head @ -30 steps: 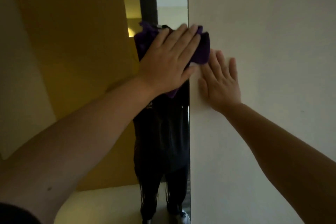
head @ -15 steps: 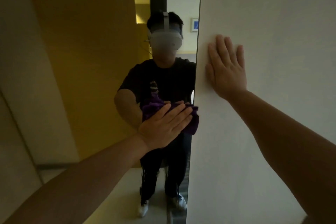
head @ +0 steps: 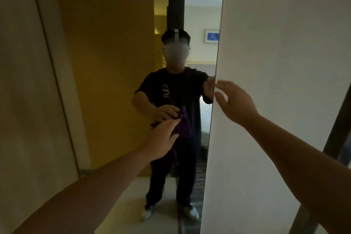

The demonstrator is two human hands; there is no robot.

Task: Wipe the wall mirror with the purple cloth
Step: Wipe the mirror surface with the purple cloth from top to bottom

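Note:
The tall wall mirror (head: 114, 62) fills the left and middle of the head view, its right edge meeting a white wall. My left hand (head: 161, 138) holds the purple cloth (head: 183, 128) low against the glass, with part of the cloth hanging below the hand. My right hand (head: 234, 101) hovers with fingers spread at the mirror's right edge, just off the white wall. The glass reflects a person in dark clothes holding the cloth.
The white wall (head: 275, 62) rises to the right of the mirror. A dark vertical frame (head: 336, 129) stands at the far right. Another pale panel (head: 22, 81) borders the mirror on the left. A light floor shows in the reflection.
My left hand has swept the cloth from the top of the mirror down to waist height and a little left. My right hand has lifted off the wall and slid toward the mirror's edge.

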